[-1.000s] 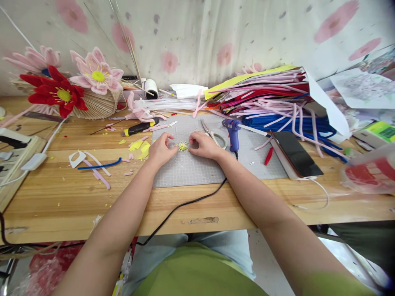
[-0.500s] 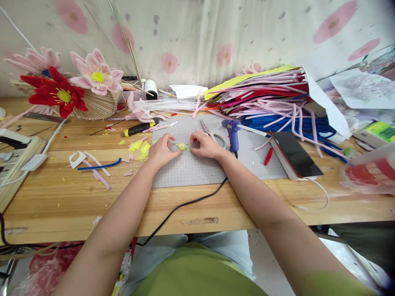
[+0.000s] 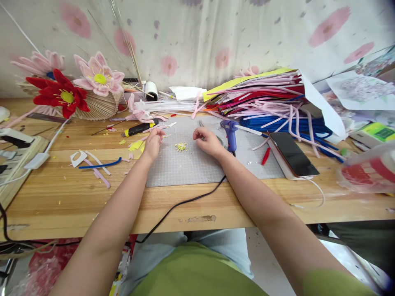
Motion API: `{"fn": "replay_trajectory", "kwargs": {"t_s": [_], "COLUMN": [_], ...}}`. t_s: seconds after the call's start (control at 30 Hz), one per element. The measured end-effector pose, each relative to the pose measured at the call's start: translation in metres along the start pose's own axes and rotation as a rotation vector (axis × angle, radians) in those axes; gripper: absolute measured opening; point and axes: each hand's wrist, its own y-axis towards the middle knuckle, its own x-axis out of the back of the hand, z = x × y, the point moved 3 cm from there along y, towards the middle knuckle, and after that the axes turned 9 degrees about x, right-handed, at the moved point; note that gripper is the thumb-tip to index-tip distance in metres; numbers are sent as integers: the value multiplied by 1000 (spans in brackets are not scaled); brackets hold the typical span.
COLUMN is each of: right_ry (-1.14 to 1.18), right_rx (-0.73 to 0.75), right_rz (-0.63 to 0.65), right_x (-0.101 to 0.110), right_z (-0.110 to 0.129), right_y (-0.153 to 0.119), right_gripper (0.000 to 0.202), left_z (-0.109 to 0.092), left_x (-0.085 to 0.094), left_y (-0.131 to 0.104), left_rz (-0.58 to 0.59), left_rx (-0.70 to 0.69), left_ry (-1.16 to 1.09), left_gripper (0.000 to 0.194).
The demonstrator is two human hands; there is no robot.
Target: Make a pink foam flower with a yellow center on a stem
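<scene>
On the grey cutting mat [image 3: 185, 170] lies a small yellow and white starburst of thin stems [image 3: 181, 146]. My left hand [image 3: 154, 142] is to its left, over the mat's left edge, with fingers curled close to some thin white stems [image 3: 167, 135]; whether it grips any of them is unclear. My right hand [image 3: 206, 140] hovers to the right of the starburst, fingers bent inward, and partly covers the scissors [image 3: 221, 141]. What is between its fingertips, if anything, is hidden. A purple glue gun [image 3: 230, 135] stands just right of my right hand.
Red [image 3: 66, 96] and pink fuzzy flowers [image 3: 99, 78] stand at the back left. Bundled pipe cleaners [image 3: 262, 96] fill the back right. A phone [image 3: 293, 154], a plastic tub [image 3: 367, 168] and a power strip [image 3: 21, 160] flank the mat. A black cable [image 3: 182, 204] crosses the front.
My left hand has moved left and a little up, away from the starburst. My right hand has drawn slightly up, and its fingers have curled in more. The starburst is now uncovered between them.
</scene>
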Motion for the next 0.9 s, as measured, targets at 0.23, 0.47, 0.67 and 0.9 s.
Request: {"fn": "replay_trajectory", "kwargs": {"t_s": [0.23, 0.47, 0.67, 0.9], "right_ry": [28, 16, -431, -364], "right_rx": [-36, -460, -651, -537], "right_rz": [256, 800, 337, -68], "right_x": [19, 80, 124, 77], "right_z": [27, 36, -3, -36], "right_y": [3, -36, -62, -54], "right_gripper": [15, 23, 47, 54], "left_z": [-9, -4, 0, 11], "left_x": [-1, -1, -3, -7], "left_y": [-18, -48, -52, -47], "left_rz": [35, 134, 154, 45], "left_rx": [15, 197, 183, 86], "left_ry": [-79, -375, -386, -328], "left_gripper": [20, 19, 34, 26]}}
